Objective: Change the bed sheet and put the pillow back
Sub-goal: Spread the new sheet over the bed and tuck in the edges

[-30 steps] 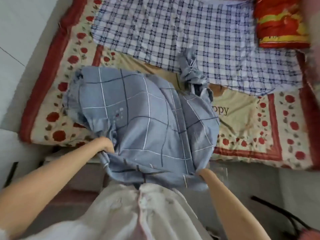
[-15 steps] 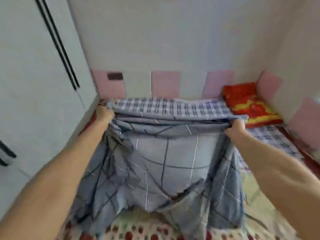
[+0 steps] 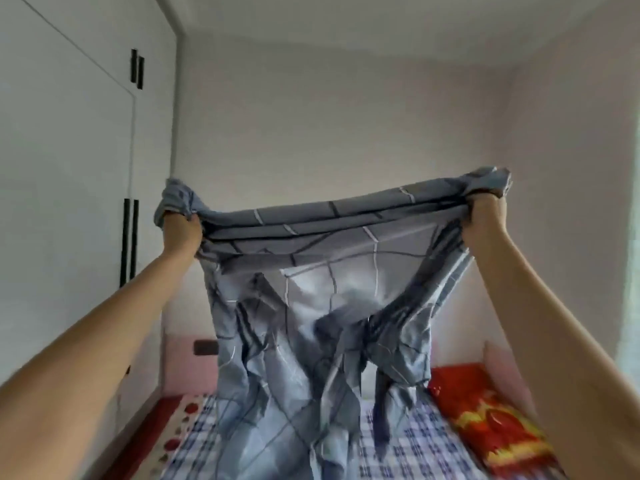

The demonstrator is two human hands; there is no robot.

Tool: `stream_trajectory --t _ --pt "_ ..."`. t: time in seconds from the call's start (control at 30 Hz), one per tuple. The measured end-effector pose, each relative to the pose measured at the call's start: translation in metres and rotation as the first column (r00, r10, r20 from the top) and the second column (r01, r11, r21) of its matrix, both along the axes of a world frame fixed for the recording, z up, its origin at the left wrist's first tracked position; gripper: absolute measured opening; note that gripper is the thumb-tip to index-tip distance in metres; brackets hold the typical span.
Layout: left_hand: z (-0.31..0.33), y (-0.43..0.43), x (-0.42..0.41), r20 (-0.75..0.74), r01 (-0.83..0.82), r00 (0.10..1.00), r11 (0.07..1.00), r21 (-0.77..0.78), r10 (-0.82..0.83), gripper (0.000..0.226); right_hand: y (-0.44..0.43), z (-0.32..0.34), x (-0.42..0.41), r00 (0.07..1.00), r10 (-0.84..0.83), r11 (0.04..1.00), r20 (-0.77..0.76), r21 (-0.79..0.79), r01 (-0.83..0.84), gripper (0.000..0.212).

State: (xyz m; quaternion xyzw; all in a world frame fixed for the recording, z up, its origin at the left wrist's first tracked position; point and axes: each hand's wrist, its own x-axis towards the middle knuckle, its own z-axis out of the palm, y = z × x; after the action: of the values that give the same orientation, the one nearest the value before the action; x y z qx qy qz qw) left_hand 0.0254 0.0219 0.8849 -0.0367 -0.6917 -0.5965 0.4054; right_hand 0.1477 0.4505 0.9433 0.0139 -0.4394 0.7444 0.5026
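Note:
A grey-blue sheet with thin check lines hangs in the air in front of me, bunched along its top edge. My left hand grips the bunched left corner. My right hand grips the right corner, slightly higher. Both arms are raised, and the cloth hangs crumpled down over the bed. Below it lies a blue-and-white plaid sheet on the floral red-and-cream mattress cover. A red and yellow pillow lies at the bed's far right.
A white wardrobe with black handles stands close on the left. Pink padded panels line the wall at the bed's head. White walls close in the bed behind and on the right.
Both hands have swung the grey-blue sheet up from low over the bed to well above it. My view has tilted from the mattress up to the wall and ceiling.

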Motion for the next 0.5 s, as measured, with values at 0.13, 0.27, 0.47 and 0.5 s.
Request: stream_trajectory --t 0.13,0.27,0.47,0.5 --pt "-0.097 -0.001 0.016 0.223 -0.020 0.975 0.999 0.040 0.011 0.044 -0.005 -0.127 0.008 0.972 -0.005 0.985 0.237 -0.168 0.047 0.016" --pt "-0.206 -0.011 0.035 0.412 -0.066 0.911 0.996 0.060 0.036 0.043 -0.011 -0.261 0.025 0.915 0.082 0.942 0.396 -0.329 0.058 0.018" --pt "-0.364 -0.037 0.072 0.638 0.007 0.770 1.000 0.013 -0.014 0.040 -0.036 -0.407 0.082 0.729 0.195 0.910 0.656 -0.399 0.116 0.014" --pt "-0.390 -0.041 0.082 0.684 0.013 0.729 1.000 0.013 -0.019 0.041 -0.041 -0.427 0.094 0.670 0.225 0.899 0.707 -0.416 0.136 0.014"
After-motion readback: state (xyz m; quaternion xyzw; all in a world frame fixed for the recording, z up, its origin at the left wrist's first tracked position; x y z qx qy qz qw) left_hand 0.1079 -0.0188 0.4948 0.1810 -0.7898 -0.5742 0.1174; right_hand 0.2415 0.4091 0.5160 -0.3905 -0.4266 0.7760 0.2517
